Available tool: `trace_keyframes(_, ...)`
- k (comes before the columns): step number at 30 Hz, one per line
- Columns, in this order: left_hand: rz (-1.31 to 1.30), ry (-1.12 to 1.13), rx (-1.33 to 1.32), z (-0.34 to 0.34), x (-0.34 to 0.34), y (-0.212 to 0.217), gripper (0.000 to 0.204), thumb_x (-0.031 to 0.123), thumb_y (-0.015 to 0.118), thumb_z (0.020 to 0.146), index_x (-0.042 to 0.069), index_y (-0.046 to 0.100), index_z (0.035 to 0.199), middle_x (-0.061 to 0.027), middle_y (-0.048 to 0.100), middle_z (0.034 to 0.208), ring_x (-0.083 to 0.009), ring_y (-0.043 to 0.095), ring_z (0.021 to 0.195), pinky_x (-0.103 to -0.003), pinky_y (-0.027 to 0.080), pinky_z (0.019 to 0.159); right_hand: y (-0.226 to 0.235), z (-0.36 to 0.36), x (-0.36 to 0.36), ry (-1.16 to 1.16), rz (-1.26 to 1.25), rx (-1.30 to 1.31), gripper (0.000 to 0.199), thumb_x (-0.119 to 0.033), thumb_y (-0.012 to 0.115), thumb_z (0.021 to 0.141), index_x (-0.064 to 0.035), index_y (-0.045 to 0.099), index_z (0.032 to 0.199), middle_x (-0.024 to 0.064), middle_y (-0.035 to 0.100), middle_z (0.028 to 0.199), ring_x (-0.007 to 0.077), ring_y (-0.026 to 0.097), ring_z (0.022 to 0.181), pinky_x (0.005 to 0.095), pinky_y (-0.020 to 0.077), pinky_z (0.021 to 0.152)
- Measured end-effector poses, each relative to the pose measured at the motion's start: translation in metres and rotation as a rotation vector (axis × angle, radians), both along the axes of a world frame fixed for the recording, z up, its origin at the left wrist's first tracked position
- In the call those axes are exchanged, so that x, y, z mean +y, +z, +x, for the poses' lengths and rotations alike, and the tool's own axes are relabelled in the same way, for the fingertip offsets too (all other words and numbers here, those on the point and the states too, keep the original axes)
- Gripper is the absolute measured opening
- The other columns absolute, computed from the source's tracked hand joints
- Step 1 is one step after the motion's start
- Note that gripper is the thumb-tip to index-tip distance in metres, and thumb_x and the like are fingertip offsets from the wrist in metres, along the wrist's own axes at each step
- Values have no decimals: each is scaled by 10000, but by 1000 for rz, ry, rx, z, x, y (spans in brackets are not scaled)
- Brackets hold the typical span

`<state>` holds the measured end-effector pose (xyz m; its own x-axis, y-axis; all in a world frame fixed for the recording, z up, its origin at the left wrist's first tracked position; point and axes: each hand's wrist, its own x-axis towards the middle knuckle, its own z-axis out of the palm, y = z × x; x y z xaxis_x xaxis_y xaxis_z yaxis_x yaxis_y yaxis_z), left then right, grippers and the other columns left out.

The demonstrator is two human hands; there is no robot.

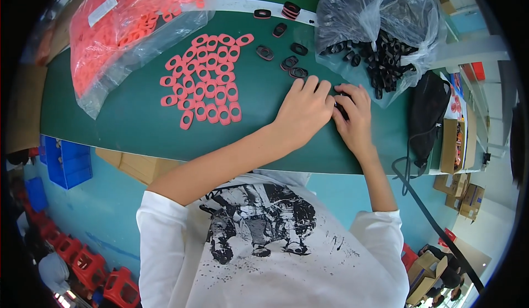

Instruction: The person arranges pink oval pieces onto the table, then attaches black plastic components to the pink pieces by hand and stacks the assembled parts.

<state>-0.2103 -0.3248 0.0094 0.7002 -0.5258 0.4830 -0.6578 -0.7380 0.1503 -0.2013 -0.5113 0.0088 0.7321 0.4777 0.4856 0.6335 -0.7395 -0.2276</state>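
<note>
My two hands meet over the green table, to the right of its middle. Between the thumb and fingers of my right hand (355, 115) is a small black plastic piece (342, 103), mostly covered. My left hand (305, 108) lies against it with curled, closed fingers; its fingertips are hidden, so what they grip does not show. Just beyond the left hand lie several loose black oval rings (298, 73). Further left, many flat pink oval rings (211, 88) are spread out in a rough patch. Near the far edge stands a small stack of black and pink pieces (290, 10).
A clear bag of pink rings (104, 43) lies at the far left, and an open bag of black parts (380, 10) at the far right. A black pouch (427, 118) with a cord rests at the right end. Blue bins (69, 162) and red stools (91, 269) stand below.
</note>
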Motion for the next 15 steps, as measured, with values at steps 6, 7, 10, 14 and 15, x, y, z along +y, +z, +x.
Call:
trace_keyframes(6,-80,-35,78,-40,24,-8,206,65,620,718,7,593,914,-106,529,979,-265,519,956,-354,424,756,3,7,6,22,118,-52,234,-126,803,703,-49,686,890,92,592,1030,282,572,988,426,441,888)
trace_keyframes(7,-116,-67,109,-46,28,-8,216,57,610,723,3,591,932,-104,528,981,-265,518,955,-355,425,756,6,7,8,-19,161,-42,237,-105,811,691,-38,695,887,98,590,1005,267,571,962,372,463,820)
trace_keyframes(10,-173,-55,113,-58,34,-8,235,46,595,736,1,593,967,-102,525,982,-262,519,933,-357,429,753,18,3,23,6,110,-130,242,-93,814,696,-52,717,914,89,571,945,238,549,860,341,450,706)
trace_keyframes(14,-172,-54,109,-72,48,1,263,65,627,700,9,587,954,-95,511,916,-250,517,885,-338,426,741,26,-11,44,174,189,62,269,-46,801,708,-56,721,964,88,577,904,234,562,766,314,453,613)
trace_keyframes(15,-208,-53,151,-77,53,0,261,48,629,712,10,590,967,-98,524,951,-258,529,903,-353,431,748,24,-13,53,246,225,45,290,7,772,712,-43,716,992,82,582,867,233,567,725,306,448,564)
